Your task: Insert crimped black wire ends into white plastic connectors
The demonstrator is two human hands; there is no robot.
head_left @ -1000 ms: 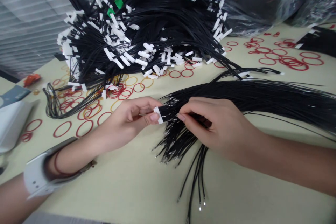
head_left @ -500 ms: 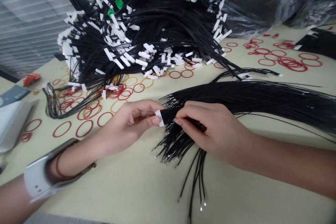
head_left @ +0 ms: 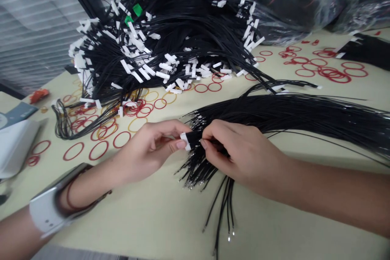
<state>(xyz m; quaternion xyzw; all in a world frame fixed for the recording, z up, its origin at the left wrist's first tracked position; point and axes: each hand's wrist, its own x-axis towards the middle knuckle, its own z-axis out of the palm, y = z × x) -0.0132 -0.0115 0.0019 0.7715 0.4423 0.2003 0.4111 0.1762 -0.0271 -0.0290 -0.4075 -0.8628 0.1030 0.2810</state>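
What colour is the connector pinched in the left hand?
The connector in the left hand is white, best seen in the head view.

Pale table (head_left: 146,227), red rubber bands (head_left: 98,159), black wires (head_left: 274,109)

Quick count: 1 left hand (head_left: 149,150) + 1 right hand (head_left: 240,150), 1 white plastic connector (head_left: 185,141) btwn them. 3 lots of wire: 1 huge heap of thin black wires (head_left: 183,36), 1 long loose black wire bundle (head_left: 289,113), 1 black wire bunch (head_left: 365,50) cut off top right. 2 bright green plastic tags (head_left: 137,9) in the heap, 1 white wrist strap (head_left: 45,211). Thin red rubber bands (head_left: 73,151): too many to count tbh.
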